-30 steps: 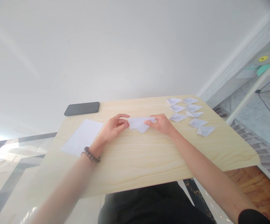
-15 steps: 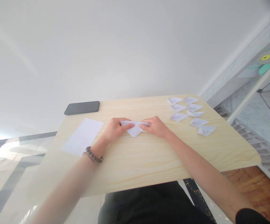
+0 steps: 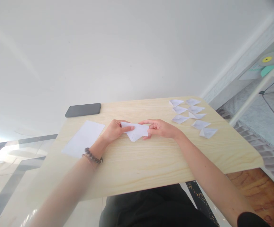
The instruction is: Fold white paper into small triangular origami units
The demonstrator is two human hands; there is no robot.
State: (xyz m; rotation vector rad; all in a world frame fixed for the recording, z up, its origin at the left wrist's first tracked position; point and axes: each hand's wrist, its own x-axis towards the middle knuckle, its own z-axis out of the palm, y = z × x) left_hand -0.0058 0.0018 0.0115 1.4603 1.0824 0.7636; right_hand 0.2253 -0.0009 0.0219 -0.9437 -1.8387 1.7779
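Fingers [image 3: 127, 128] of our left hand [image 3: 114, 130] and right hand [image 3: 162, 128] press the folded paper [image 3: 137, 131] between them against the counter [image 3: 151, 157], steadying its crease.

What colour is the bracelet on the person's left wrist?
The beaded bracelet is dark brown, seen best in the head view.

Bright, even daylight is flooding the scene, and the white wall [image 3: 118, 47] is washing out toward overexposure. Glare is blooming at the lower left of the frame, where the near forearm is appearing hazy and soft. Wide-angle distortion is bending the table [image 3: 151, 164] edges, and shadows are remaining faint.
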